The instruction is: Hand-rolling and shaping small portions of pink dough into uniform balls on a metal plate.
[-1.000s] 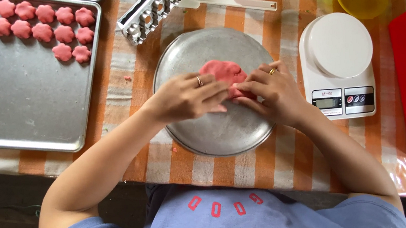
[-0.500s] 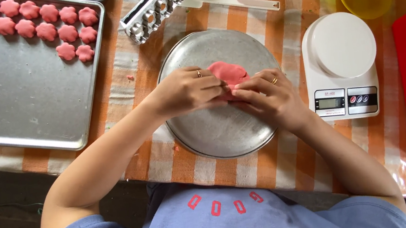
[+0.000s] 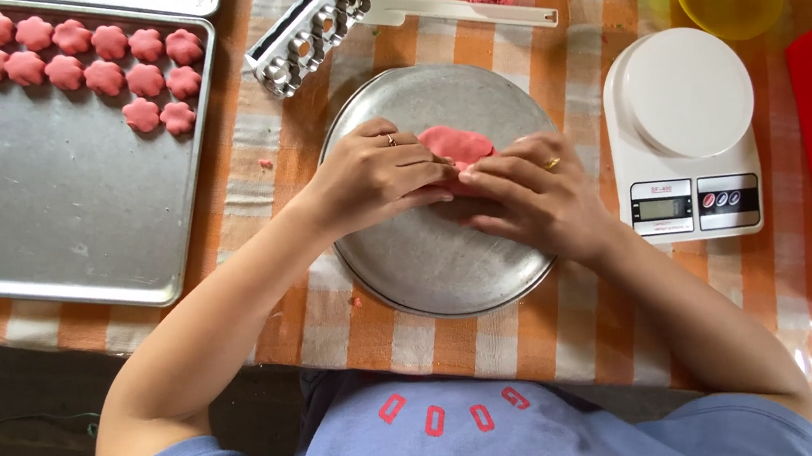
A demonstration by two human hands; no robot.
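The pink dough piece lies on the round metal plate, between both hands and partly under their fingertips. The left hand presses its fingers, held together, on the dough's left edge. The right hand pinches the dough's right edge with bent fingers. Right of the plate stands a white kitchen scale. To the left, a baking tray holds pink flower-shaped pieces. Above the plate lies a white mould press on the checked counter.
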